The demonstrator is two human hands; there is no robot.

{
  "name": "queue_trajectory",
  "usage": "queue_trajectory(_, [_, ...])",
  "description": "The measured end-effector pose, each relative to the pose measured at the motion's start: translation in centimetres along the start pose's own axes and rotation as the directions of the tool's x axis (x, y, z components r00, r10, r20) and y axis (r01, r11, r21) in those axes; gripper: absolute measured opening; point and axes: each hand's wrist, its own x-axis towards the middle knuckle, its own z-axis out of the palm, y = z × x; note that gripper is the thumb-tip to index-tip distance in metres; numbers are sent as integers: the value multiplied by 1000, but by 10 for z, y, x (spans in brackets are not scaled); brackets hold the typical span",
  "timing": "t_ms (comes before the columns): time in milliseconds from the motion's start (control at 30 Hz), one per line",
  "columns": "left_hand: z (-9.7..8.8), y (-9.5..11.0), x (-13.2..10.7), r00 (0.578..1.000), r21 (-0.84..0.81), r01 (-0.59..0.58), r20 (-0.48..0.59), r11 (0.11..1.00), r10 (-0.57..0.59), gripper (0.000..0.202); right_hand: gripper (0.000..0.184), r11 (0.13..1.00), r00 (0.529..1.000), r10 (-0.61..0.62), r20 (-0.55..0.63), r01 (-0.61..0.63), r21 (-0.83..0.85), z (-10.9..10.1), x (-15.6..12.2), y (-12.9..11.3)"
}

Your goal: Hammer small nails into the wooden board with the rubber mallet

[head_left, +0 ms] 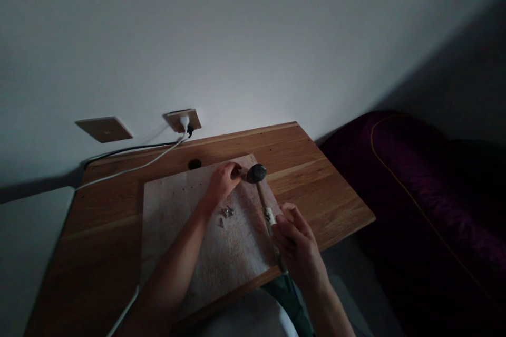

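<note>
Fingers of the left hand [222, 183] are bent inward, their tips close to the dark head [256, 173] of a mallet [263, 200]; in the shadow there I cannot tell whether they pinch anything. Fingers of the right hand [298, 244] are closed around the mallet's handle, below its white band [269, 216], and the head sits up and to the left of them, just right of the left fingertips.

Well to the left of the left fingers, a wall plate [104, 130] is set in the wall [253, 52]. Nearer, up and left of them, a socket [174, 119] holds a white plug [184, 122], whose white cable [130, 170] runs off leftward. Just left of those fingers is a round hole [194, 164] in the wooden table [332, 194]. Beneath both hands lies a pale board [213, 258]; on it, below the left fingers, are a small cluster of shiny pieces [228, 212] and one separate piece [222, 223]. Beyond the right fingers, past the table edge, purple fabric [356, 139] spreads.
</note>
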Motion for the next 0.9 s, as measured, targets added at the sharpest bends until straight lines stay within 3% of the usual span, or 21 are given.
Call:
queue_trajectory(133, [0, 0, 0, 1000, 35, 8, 0, 999, -8, 11, 35, 998, 1000, -31, -4, 30, -48, 3, 0, -2])
queue_trajectory(267, [-2, 1, 1, 1000, 36, 5, 2, 999, -5, 10, 58, 998, 996, -62, -57, 62, 6, 3, 3, -1])
queue_trajectory(433, [-2, 3, 1, 1000, 39, 25, -15, 999, -25, 10, 35, 996, 994, -70, -90, 64, -66, -3, 5, 1])
queue_trajectory(533, [-2, 4, 2, 1000, 48, 28, -7, 998, -28, 8, 36, 989, 987, -107, -116, 94, -116, -8, 7, 4])
queue_trajectory(667, [-2, 2, 3, 999, 45, 34, 11, 998, -34, 8, 41, 978, 947, -194, -258, 167, -121, -17, 10, 7])
queue_trajectory(900, [-2, -1, 4, 999, 45, 46, 18, 998, -47, 7, 37, 977, 925, -184, -332, 137, -161, -26, 12, 6])
